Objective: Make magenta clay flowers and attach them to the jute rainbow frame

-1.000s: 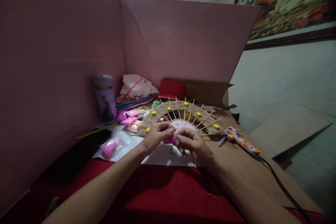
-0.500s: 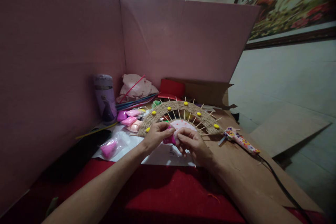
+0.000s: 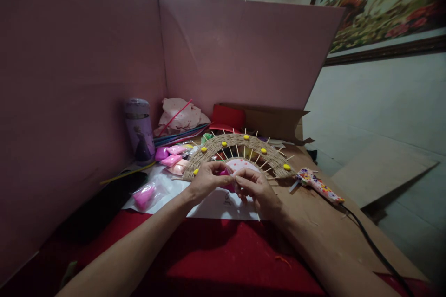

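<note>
My left hand [image 3: 210, 179] is closed on a bright pink packet [image 3: 228, 185] that looks like soft clay in clear plastic. Its thumb and forefinger pinch the upper edge. My right hand [image 3: 257, 188] pinches the same packet from the other side, fingertips almost meeting those of the left. Just behind my hands lies a woven twine arch [image 3: 234, 141] with thin sticks poking out and several yellow dots on it. Inside its curve shows a white half-round piece with pink spots [image 3: 240, 164], partly covered by my fingers. Below is a white sheet [image 3: 209, 206] with some handwriting.
More pink packets [image 3: 171, 160] and a bagged pink lump [image 3: 144, 196] lie to the left, near a purple tumbler [image 3: 139, 132]. A flower-patterned glue gun [image 3: 320, 186] with a black cord rests on cardboard [image 3: 334, 227] at right. Behind stands a red cap [image 3: 228, 117].
The fingertips of both hands have come closer together at the packet's upper edge. The arch and the things around it stay in place.
</note>
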`<state>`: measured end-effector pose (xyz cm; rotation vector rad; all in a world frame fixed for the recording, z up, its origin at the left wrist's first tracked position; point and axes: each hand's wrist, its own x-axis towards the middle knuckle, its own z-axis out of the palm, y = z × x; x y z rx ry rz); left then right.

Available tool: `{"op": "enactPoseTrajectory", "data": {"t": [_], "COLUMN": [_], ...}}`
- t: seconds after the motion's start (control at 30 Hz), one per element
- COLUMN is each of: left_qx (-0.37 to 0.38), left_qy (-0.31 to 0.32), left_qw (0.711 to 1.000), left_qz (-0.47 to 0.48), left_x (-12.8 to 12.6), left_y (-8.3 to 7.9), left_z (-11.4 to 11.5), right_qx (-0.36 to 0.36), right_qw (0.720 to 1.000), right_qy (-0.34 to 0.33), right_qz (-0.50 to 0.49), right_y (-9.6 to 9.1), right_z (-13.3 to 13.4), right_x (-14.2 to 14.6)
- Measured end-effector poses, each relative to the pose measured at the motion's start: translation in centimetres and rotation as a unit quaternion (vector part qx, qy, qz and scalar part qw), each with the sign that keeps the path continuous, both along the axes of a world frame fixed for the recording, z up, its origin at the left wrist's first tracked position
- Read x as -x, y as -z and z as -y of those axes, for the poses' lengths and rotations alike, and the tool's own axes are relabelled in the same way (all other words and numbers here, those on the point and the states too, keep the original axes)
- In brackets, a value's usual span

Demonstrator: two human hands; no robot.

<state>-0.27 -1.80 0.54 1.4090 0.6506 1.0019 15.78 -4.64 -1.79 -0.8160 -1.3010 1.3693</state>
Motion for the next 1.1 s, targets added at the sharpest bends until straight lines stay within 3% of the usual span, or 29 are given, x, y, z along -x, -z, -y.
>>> {"op": "enactPoseTrajectory", "data": {"t": [1.1], "left_qx": [-0.004], "left_qy": [-0.013], "left_qw": [1.000], "left_qz": [-0.020], "left_x": [0.19], "left_y": [0.08], "left_z": [-0.11], "right_qx": [-0.013], "right_qw": [0.999], "right_qy": [-0.002], "right_qz": [0.040], "right_y": [-0.13], "right_z": [0.26], "right_x": [0.07]}}
